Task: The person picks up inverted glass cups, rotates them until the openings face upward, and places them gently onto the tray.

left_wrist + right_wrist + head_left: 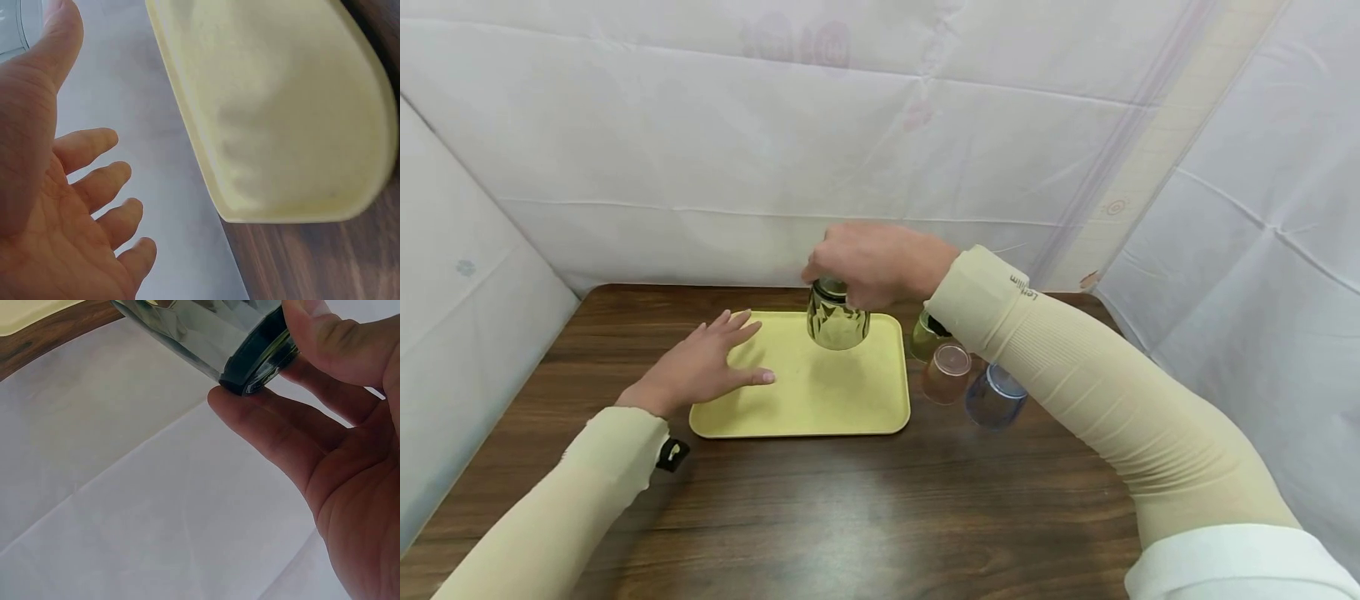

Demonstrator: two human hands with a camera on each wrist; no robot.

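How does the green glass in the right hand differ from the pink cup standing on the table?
The green glass is held by its base in the right hand, above the yellow tray; the pink cup stands untouched on the table, right of the tray. The green glass is dark and faceted; the pink cup looks smooth and paler. Both appear upside down and see-through.

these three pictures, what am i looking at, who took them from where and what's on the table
A person works with two bare hands, no machine. The wide picture comes from a camera on their head; the two close-ups come from cameras on each wrist. On the wooden table lies a yellow tray. The right hand grips a greenish ribbed glass upside down by its base, above the tray; its fingers show in the right wrist view. The left hand rests open at the tray's left edge. Right of the tray stand three more cups: yellowish, pink, blue.
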